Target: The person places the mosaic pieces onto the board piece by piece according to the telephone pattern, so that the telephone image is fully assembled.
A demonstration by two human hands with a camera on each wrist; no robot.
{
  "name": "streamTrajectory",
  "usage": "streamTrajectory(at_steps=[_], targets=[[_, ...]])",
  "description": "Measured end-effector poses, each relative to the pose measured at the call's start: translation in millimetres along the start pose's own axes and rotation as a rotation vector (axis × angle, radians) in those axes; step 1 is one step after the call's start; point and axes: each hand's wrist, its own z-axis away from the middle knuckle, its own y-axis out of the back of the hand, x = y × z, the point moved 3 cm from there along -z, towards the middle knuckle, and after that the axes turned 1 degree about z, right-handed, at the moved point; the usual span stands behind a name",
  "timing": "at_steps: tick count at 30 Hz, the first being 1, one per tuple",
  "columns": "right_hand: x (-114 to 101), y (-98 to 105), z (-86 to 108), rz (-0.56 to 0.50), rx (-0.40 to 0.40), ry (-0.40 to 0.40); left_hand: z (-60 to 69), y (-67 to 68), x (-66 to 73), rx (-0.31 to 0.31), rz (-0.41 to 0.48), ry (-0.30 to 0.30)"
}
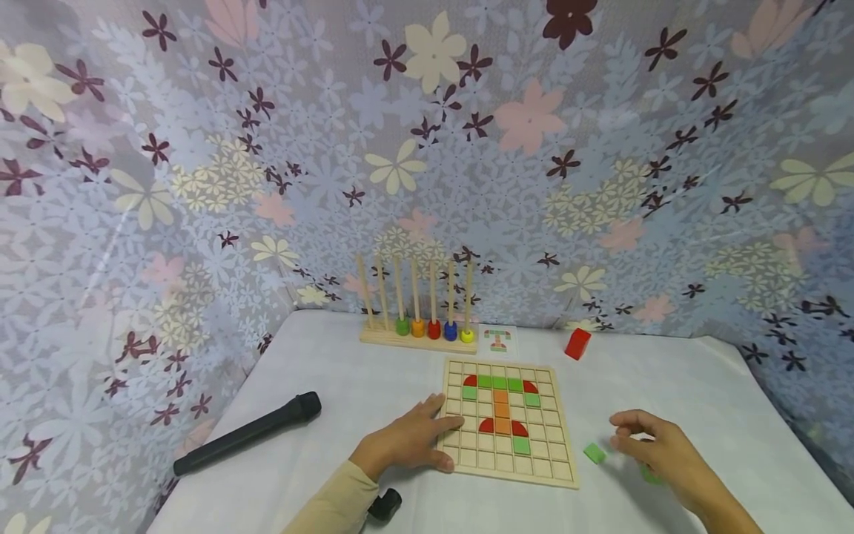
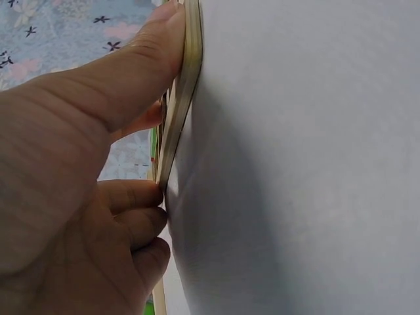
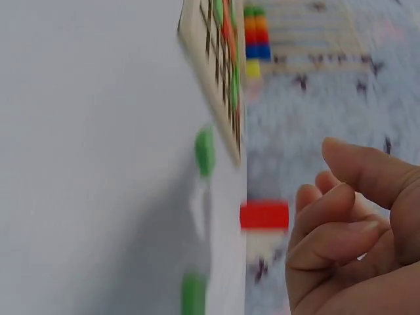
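A wooden grid board (image 1: 467, 459) lies on the table, with green, orange and red quarter-round pieces in its squares, among them a green tile (image 1: 521, 445) near the lower middle. My left hand (image 1: 416, 435) rests at the board's left edge with spread fingers; in the left wrist view the thumb (image 2: 141, 62) and fingertips touch the rim. Right of the board, my right hand (image 1: 657, 452) hovers above the table, fingers loosely bent and nothing between them. One green block (image 1: 594, 453) lies beside it; another green block (image 1: 650, 475) is partly hidden under the hand.
A wooden bead stand (image 1: 419, 339) with upright rods and coloured beads stands behind the board. Next to it is a pattern card (image 1: 499, 341). A red block (image 1: 577, 343) sits back right. A black microphone (image 1: 250, 434) lies left; a small black object (image 1: 385, 505) is near my left forearm.
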Motion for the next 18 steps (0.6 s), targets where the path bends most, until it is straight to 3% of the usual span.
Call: streamTrajectory(at_steps=[4,6,11,18], targets=[[27,19,1.8,0.092,-0.036,-0.126,1.6,1.3,0.4,0.002,-0.002,-0.001],[39,23,2.9,0.161,-0.083,-0.153,2.2,1.6,0.6,0.005,-0.002,0.002],[55,27,3.9,0.314,-0.134,-0.115,2.1,1.9,0.3,0.010,0.001,0.007],[67,26,3.7,0.372,-0.149,-0.119,0.5,0.8,0.3,0.001,0.012,0.011]])
